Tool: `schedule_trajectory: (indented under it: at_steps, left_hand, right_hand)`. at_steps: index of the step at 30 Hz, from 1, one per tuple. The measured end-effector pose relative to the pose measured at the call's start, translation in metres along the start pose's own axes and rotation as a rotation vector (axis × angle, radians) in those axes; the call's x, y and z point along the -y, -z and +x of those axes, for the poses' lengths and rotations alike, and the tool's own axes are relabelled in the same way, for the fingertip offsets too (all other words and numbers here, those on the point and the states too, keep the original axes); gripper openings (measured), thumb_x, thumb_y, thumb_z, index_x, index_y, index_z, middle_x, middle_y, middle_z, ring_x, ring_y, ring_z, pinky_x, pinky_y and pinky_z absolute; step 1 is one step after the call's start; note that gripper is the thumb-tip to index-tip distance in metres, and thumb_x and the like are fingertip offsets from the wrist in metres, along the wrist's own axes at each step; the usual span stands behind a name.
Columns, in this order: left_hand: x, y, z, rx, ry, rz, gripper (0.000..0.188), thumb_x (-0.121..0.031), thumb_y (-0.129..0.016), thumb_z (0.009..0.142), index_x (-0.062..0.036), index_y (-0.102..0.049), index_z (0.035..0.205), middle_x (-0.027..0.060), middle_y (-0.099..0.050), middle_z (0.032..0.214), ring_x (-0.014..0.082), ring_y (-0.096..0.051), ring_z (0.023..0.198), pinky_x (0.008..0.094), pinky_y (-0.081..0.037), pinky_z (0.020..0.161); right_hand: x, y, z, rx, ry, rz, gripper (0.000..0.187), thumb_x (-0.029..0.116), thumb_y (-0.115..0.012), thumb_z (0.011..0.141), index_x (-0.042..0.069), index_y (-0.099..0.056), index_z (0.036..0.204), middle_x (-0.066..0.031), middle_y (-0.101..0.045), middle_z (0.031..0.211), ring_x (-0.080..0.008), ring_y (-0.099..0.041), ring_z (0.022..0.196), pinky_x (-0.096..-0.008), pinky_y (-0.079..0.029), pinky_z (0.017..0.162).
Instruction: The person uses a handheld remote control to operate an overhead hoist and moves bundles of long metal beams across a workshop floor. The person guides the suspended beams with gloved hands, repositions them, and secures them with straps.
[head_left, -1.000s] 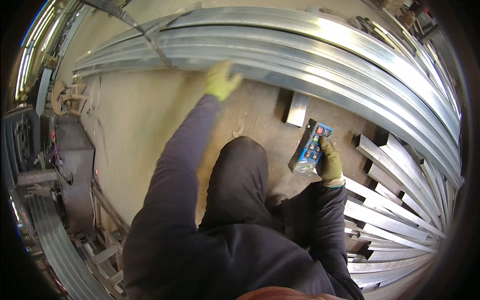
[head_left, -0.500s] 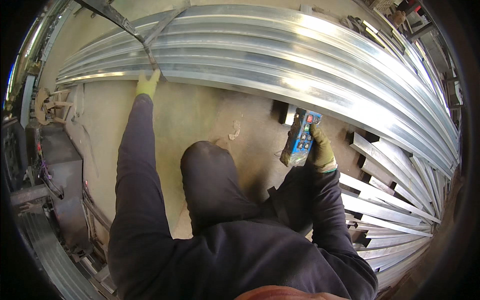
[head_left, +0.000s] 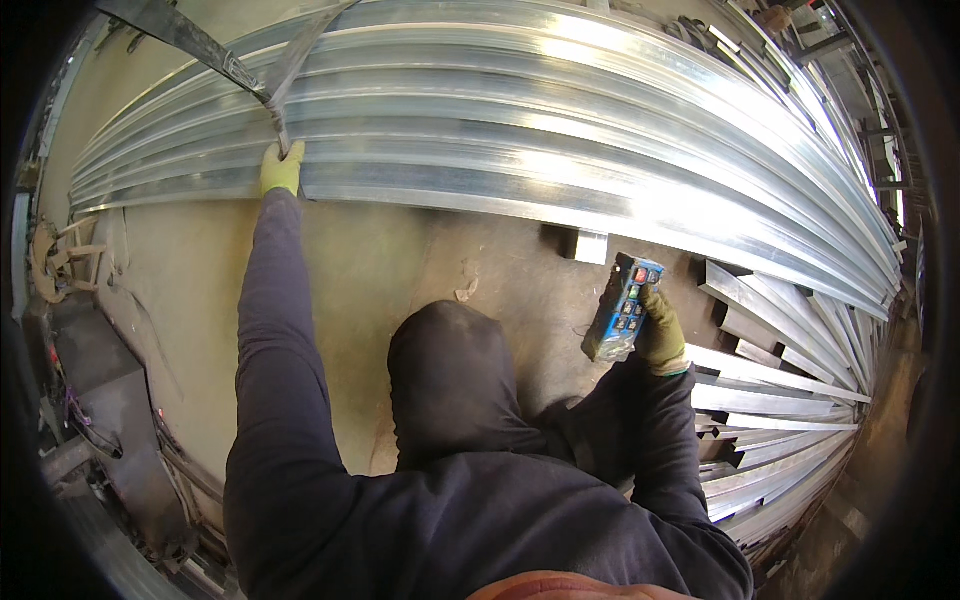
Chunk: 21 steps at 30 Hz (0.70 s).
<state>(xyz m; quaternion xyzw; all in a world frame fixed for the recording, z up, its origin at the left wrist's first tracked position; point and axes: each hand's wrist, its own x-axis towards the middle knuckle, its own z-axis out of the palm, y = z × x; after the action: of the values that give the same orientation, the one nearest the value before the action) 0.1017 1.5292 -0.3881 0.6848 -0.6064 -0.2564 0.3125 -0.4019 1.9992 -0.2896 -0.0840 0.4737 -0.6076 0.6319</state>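
Note:
My left hand (head_left: pixel 281 172), in a yellow-green glove, reaches forward and is closed around the lower end of a dark lifting strap (head_left: pixel 281 122). The strap runs around a bundle of long, ribbed, shiny metal profiles (head_left: pixel 450 130). My right hand (head_left: pixel 662 335), in a darker olive glove with a pale cuff, holds a blue remote control (head_left: pixel 622 308) over the floor. Red, green and dark buttons cover its face, and its lower end looks wrapped in clear plastic. The fingers lie along the remote's right side.
A short metal block (head_left: pixel 590 246) shows beneath the bundle's near edge. Several loose metal channels (head_left: pixel 770 390) fan out on the right. A dark machine housing (head_left: pixel 105 370) stands at the left, with cables (head_left: pixel 75 410) beside it. A small scrap (head_left: pixel 466 290) lies on the floor.
My left hand has gone from spread fingers at the bundle's near edge to a grip on the strap. The remote, in my right hand, sits lower and farther right in the picture.

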Motion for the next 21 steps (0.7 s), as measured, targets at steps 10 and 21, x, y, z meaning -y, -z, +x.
schedule_trajectory:
  at_steps: [10, 21]
  left_hand:
    - [-0.012, -0.021, -0.047, 0.080, 0.063, 0.133, 0.055, -0.049, -0.070, 0.093, -0.0013, -0.069, 0.120, 0.0205, -0.074, 0.112, 0.0339, -0.071, 0.105, 0.0439, -0.052, 0.091]
    - [-0.059, -0.067, -0.120, 0.055, 0.115, 0.106, 0.049, -0.051, -0.072, 0.092, -0.0041, -0.070, 0.106, 0.0153, -0.076, 0.096, 0.0334, -0.072, 0.091, 0.0440, -0.053, 0.083]
  right_hand:
    - [0.007, 0.009, 0.007, 0.053, -0.031, -0.025, 0.059, 0.033, -0.071, 0.099, 0.001, -0.053, 0.146, -0.0090, -0.067, 0.129, -0.0200, -0.067, 0.111, -0.0365, -0.055, 0.098]
    - [0.007, 0.003, 0.023, 0.102, -0.109, 0.021, 0.059, 0.037, -0.074, 0.096, 0.003, -0.058, 0.142, -0.0064, -0.070, 0.122, -0.0194, -0.069, 0.108, -0.0360, -0.055, 0.096]
